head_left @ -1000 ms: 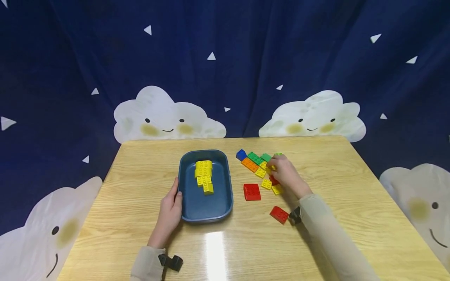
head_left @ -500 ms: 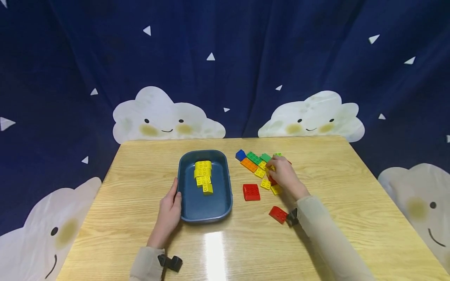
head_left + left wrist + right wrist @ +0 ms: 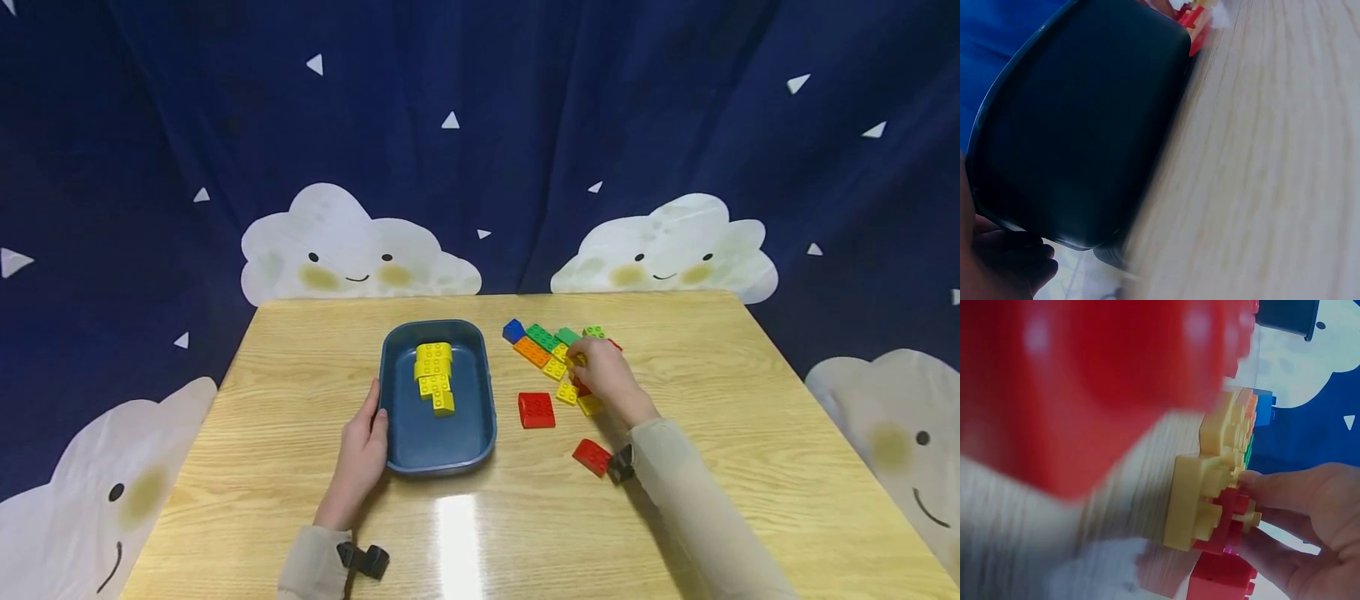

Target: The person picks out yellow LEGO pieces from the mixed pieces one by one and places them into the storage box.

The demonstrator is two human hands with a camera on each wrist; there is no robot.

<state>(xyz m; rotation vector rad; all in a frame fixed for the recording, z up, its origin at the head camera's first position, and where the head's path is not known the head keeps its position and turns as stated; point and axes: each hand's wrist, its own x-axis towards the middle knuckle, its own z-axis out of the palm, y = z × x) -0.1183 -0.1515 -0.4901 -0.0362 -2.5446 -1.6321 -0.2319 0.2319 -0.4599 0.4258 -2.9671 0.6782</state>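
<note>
My left hand (image 3: 365, 446) grips the left side of a dark blue plastic tray (image 3: 438, 442), its thumb by the rim. Several yellow building bricks (image 3: 434, 367) sit in a column inside it. To the tray's right, my right hand (image 3: 611, 379) reaches into a cluster of building bricks. In the right wrist view, the thumb and fingers of that hand (image 3: 1316, 512) pinch a small yellow brick (image 3: 1250, 515), partly hidden by the fingers. A red brick (image 3: 1232, 515) and a larger yellow brick (image 3: 1184, 503) lie right beside the fingertips.
Blue (image 3: 513, 332), orange (image 3: 532, 352) and green bricks (image 3: 542, 337) lie at the cluster's back left. One red brick (image 3: 537, 410) lies between tray and cluster. Another red brick (image 3: 592, 457) is beside the right wrist camera (image 3: 622, 465). A dark blue curtain (image 3: 480, 150) hangs behind the wooden table (image 3: 300, 350).
My right hand's fingers have shifted slightly among the bricks, and more of the light green brick behind them shows. The left hand and tray stay in place.
</note>
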